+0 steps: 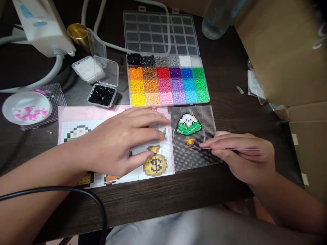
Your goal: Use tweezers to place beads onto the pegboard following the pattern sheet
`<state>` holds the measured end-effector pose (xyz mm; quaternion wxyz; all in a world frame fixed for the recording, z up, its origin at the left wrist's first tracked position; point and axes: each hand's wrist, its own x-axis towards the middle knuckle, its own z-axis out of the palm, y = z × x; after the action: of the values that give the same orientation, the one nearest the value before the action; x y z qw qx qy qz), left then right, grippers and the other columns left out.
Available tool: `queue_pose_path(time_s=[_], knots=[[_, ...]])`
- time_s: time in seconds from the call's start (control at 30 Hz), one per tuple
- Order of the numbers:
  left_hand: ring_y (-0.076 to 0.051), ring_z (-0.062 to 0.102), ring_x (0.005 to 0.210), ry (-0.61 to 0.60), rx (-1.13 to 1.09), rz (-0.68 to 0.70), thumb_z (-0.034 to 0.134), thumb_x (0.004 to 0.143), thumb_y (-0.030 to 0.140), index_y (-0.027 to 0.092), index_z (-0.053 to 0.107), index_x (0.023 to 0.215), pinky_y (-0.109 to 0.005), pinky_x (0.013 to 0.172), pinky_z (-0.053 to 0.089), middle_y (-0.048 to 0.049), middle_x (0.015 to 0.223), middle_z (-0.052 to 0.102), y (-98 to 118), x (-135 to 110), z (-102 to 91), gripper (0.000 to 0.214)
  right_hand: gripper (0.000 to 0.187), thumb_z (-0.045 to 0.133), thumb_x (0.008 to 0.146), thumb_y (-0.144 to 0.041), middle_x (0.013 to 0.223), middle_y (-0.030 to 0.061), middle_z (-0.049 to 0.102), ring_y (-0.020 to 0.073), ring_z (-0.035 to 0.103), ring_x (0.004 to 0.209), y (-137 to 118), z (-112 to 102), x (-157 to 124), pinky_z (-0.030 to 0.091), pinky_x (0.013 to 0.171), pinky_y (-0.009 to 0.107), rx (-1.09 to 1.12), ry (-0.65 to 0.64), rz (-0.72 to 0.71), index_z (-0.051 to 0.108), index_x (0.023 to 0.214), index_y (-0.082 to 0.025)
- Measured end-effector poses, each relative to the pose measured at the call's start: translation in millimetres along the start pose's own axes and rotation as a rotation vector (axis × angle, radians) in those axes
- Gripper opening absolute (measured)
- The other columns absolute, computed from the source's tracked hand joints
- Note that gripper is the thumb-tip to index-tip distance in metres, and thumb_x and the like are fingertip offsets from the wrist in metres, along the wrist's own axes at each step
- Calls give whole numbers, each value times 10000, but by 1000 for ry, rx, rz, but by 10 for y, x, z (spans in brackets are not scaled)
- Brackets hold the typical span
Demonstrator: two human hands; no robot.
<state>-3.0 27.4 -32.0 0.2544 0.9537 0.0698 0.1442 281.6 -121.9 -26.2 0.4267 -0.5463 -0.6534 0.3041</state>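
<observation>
Head: right hand [245, 156] pinching tweezers [203, 148], left hand [125, 139] spread

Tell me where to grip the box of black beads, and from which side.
I'd pinch the box by its left and right walls, coming level from the near side. Its lid stands open at the far side, and with the top uncovered, tipping it could spill the black beads.
</observation>
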Motion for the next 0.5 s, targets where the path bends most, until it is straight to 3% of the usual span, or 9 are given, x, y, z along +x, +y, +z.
queue_pose_path(time_s=[0.5], knots=[[-297, 618, 1354, 18, -34, 11, 635, 922, 239, 181, 721, 1147, -502, 1150, 508, -139, 1444, 659, 46, -17, -3, 248, 100, 782, 918, -234, 912, 41, 838, 209, 809, 846, 211, -96, -125, 667, 911, 350, 135, 10, 157, 859, 952, -289]])
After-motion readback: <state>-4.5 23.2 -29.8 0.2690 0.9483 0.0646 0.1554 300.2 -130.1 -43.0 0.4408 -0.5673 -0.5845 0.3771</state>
